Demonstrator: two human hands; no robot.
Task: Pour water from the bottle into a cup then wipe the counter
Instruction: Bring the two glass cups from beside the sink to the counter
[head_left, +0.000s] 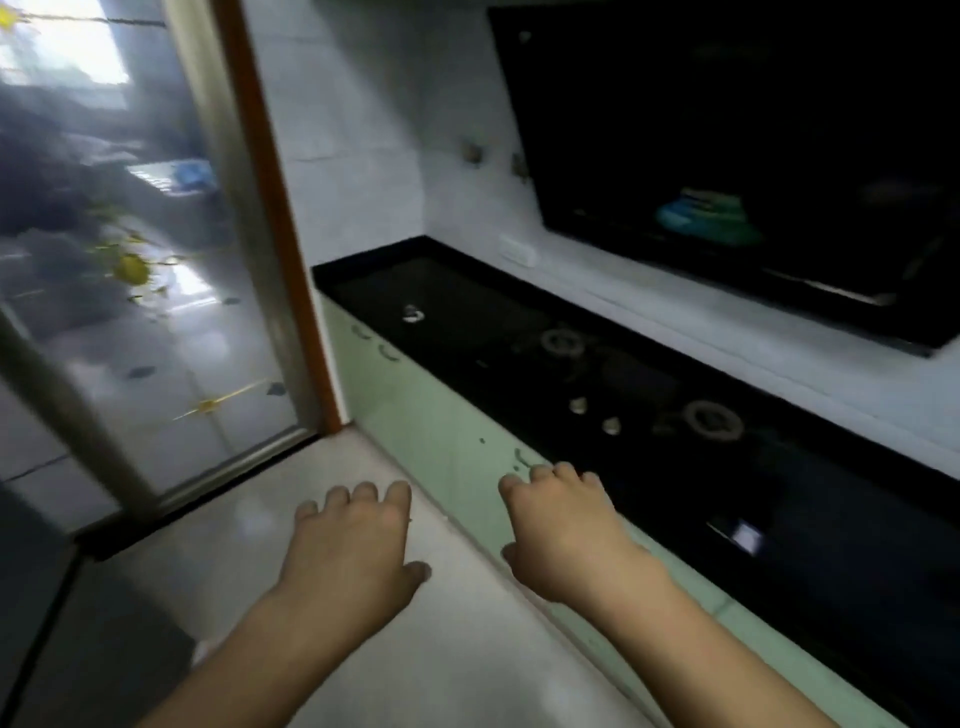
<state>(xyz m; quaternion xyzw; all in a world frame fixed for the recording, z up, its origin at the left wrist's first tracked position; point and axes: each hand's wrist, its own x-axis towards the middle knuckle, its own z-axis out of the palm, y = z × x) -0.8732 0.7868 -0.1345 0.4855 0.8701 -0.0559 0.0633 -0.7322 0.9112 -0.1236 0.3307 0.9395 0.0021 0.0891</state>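
My left hand (353, 540) hovers palm down over the pale floor, fingers curled and apart, holding nothing. My right hand (563, 525) is stretched out beside it, in front of the counter's green edge, also empty with loosely bent fingers. The black counter (467, 291) runs from the far corner toward the right. I see no bottle, cup or cloth in this blurred view.
A gas hob with two burners (561, 342) (712, 420) and two knobs (577, 405) is set into the counter. A dark range hood (727, 130) hangs above it. Pale green cabinet fronts (415, 415) sit under the counter. A glass sliding door (156, 260) with an orange frame stands at the left.
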